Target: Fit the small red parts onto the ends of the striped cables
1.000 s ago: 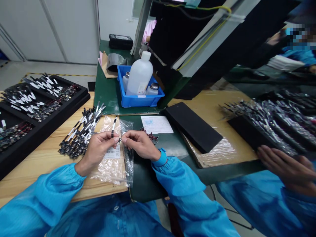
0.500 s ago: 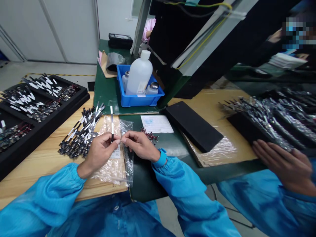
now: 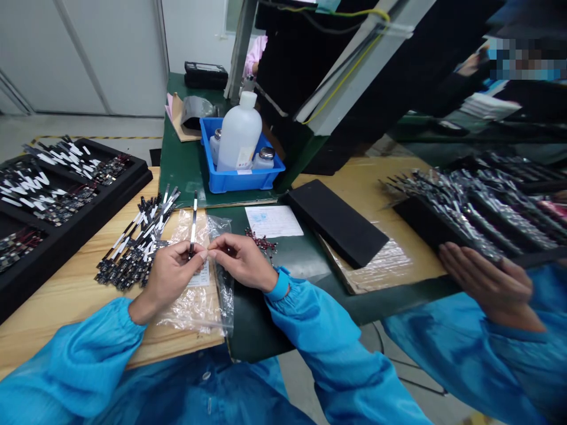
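My left hand [image 3: 170, 274] is closed in a pinch on a thin black-and-white flex cable [image 3: 194, 221], which points up from between the fingers. My right hand [image 3: 243, 261] meets it fingertip to fingertip, closed in a pinch; what it grips is too small to make out. Beneath both hands lies a clear plastic bag [image 3: 186, 316] with a printed label. To the left of my hands is a heap of small circuit boards with flex cables [image 3: 126, 260]. Several tiny red-and-black wired parts [image 3: 264, 243] are scattered beyond my right hand, beside a paper sheet [image 3: 277, 222].
A black foam tray [image 3: 117, 195] filled with similar boards stands at left. Behind, a blue bin [image 3: 243, 181] holds a large white bottle [image 3: 241, 133] and smaller ones. At right are a black foam slab [image 3: 336, 224] and a co-worker's hand [image 3: 487, 289] against another loaded tray [image 3: 429, 227].
The view has shifted slightly, so most things appear further left. My hands stay together at the fingertips, with the flex cable still upright in the left one.
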Demonstrator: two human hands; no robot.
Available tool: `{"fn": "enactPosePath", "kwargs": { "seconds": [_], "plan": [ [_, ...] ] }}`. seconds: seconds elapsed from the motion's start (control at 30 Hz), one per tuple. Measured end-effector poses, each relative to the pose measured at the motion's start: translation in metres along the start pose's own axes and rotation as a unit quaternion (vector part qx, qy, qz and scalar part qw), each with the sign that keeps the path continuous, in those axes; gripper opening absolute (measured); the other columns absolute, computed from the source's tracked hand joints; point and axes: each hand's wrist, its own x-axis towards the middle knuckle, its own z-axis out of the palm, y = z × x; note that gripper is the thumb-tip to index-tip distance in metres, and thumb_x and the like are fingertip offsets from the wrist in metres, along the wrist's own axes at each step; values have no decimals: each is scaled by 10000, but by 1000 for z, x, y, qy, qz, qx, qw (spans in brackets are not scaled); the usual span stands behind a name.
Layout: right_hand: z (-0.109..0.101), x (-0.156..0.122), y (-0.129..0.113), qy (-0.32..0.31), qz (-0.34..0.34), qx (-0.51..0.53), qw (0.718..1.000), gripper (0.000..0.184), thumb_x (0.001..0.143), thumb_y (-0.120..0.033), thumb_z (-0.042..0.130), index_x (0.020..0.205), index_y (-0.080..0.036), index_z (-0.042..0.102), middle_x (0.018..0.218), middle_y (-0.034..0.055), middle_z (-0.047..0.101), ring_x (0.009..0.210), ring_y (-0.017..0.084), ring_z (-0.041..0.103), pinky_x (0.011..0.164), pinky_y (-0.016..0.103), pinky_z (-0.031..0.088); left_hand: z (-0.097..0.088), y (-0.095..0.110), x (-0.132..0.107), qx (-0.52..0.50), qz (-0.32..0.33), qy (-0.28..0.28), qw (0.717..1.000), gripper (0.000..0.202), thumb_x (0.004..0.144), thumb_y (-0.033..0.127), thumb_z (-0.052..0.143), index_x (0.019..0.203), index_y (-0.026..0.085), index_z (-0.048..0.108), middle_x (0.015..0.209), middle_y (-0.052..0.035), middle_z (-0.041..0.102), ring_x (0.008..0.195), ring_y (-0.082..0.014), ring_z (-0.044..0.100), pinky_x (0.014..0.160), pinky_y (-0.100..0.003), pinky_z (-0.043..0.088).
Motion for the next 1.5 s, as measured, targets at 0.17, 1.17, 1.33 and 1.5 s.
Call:
{"fn": "enactPosePath", "kwargs": {
  "seconds": [0.17, 1.17, 1.33, 1.5],
  "plan": [
    [-1, 0, -3, 11, -64, -53, 996, 154, 959, -292, 579, 885, -179, 653, 843, 44, 660, 779, 164, 596, 739, 283, 456, -4, 1, 5, -50, -41, -38, 997, 276, 777, 415, 765, 762, 148, 697, 625, -21, 655, 559, -133, 590, 573, -236, 477],
    [7, 0, 1, 4, 69, 101, 992, 286, 968, -443, 562, 892, -168, 563, 658, -40, 531, 576, 94, 500, 567, 224, 404, 1, -10, 8, -256, -117, 18, 959, 294, 680, 253, 887, 896, 136, 726, 805, -20, 733, 697, -136, 729, 702, -209, 602],
    [6, 1, 3, 15, 53, 63, 997, 272, 972, -424, 557, 888, -166, 577, 681, -31, 543, 598, 95, 495, 578, 219, 402, -1, -11, 8, -239, -112, 14, 964, 289, 687, 256, 882, 908, 146, 731, 821, -22, 743, 704, -142, 736, 704, -205, 599],
    [5, 1, 5, 19, 32, 25, 999, 255, 970, -406, 554, 894, -166, 596, 742, -4, 583, 661, 110, 519, 606, 220, 415, 0, -10, 8, -243, -117, 17, 963, 294, 674, 263, 889, 894, 148, 730, 817, -20, 744, 697, -144, 736, 702, -208, 600]
  ]
}}
